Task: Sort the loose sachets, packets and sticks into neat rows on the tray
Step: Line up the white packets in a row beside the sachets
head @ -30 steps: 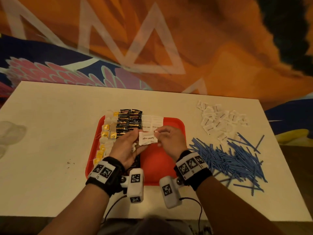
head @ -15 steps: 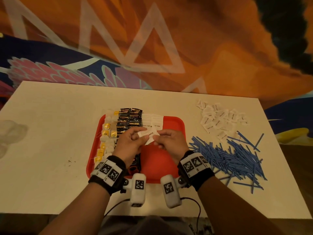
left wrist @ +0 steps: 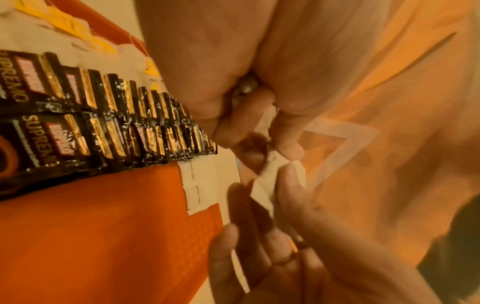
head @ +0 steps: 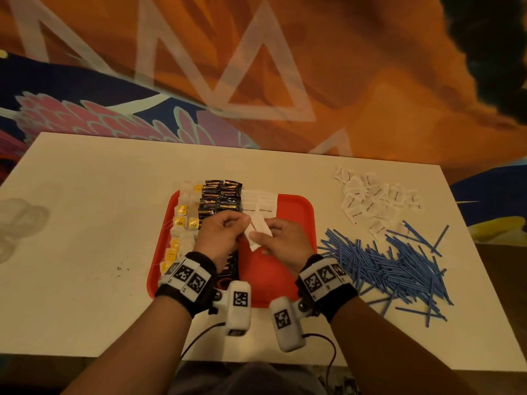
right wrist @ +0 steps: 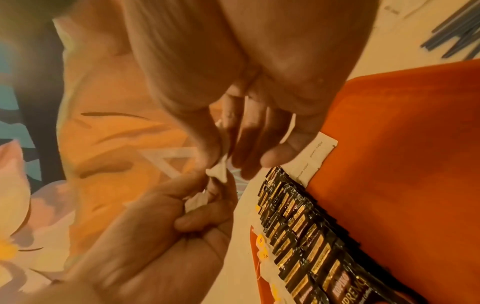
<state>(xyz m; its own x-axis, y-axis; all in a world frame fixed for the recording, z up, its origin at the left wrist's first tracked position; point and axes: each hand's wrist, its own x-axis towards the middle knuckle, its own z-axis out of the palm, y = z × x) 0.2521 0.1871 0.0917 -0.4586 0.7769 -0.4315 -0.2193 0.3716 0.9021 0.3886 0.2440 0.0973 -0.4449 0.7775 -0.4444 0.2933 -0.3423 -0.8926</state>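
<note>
Bench (head: 85, 223): carrying the tray, the sticks and the loose sachets.
Tray (head: 296, 223): red, lying at bench centre under both hands.
Sticks (head: 393, 266): blue, lying heaped on the bench right of the tray.
Loose sachets (head: 370, 201): white, lying scattered beyond the sticks.
Coffee packets (head: 221, 199): black, lying in two rows on the tray.
Tea bags (head: 182, 220): lying along the tray's left edge.
Sugar row (head: 261, 202): white sachets lying right of the coffee packets.
Left hand (head: 219, 238): fingers curling, pinching the held sachet (head: 258, 230).
Right hand (head: 285, 243): thumb and fingers clamping the same sachet above the tray.
</note>
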